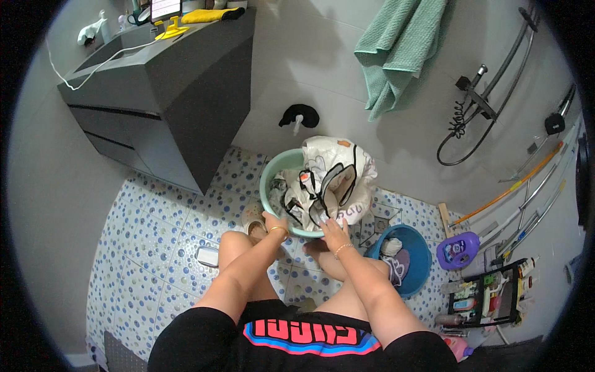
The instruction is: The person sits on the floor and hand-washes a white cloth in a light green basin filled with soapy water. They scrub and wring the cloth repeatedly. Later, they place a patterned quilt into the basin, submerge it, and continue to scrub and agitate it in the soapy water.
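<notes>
— What packaging shows here?

— A purple detergent jug (pixel 457 250) with a coloured label lies by the right wall. Bottles and tubes (pixel 480 297) crowd a black rack just below it.

— Any screens?

— A phone (pixel 165 8) glows pinkish-white on a yellow stand, top left; another phone (pixel 207 256) lies dark on the tiles.

Open tiled floor (pixel 155 229) left of the green basin (pixel 269 170); only a small flat pale object (pixel 207 255) lies there, near the left knee. Far left, grey cabinet (pixel 180 93) closes the way. Right: blue basin (pixel 412 257) just beside the right leg, purple bottle (pixel 458 250) and black rack (pixel 489 297) crowd beyond. White printed bag (pixel 338 177) fills the green basin, touching the far wall.
</notes>
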The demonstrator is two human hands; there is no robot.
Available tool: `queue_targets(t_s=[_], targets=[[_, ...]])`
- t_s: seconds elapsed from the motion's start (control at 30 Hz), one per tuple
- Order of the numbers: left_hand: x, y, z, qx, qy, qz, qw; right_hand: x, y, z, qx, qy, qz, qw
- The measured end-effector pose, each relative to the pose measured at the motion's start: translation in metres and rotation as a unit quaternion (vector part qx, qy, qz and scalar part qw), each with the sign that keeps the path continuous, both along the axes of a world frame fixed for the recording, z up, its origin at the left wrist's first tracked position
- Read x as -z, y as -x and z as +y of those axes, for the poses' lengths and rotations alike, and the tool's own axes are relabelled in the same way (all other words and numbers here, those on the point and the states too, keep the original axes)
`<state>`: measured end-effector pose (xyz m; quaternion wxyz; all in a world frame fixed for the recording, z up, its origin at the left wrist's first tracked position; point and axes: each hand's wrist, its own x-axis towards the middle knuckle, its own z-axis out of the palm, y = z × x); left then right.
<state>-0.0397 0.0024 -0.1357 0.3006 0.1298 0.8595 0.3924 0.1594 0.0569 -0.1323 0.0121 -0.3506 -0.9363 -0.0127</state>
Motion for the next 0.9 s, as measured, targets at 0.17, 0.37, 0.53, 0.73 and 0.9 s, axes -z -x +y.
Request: queue_targets(t_s=[0.17,0.37,0.53,0.73,0.9], targets=[[0.013,0.021,0.037,-0.053,-0.041,0.021,0.998,0.003,0.018,0.037,-0.042,-0.02,0.005,0.999],[0.009,0.052,0.074,-0.05,-0.072,0.028,0.996,-0.013,0.059,0.064,-0.017,0.025,-0.002,1.0],[0.015,0.067,0.086,-0.041,-0.077,0.027,0.996,0.002,0.072,0.082,-0.126,-0.06,0.009,0.99],[-0.023,0.086,0.086,-0.017,-0.099,-0.009,0.995,-0.038,0.087,0.087,-0.241,-0.022,-0.013,0.97],[-0.018,0.085,0.082,-0.063,-0.189,0.046,0.979,-0.102,0.111,0.081,-0.228,0.129,-0.054,0.964]])
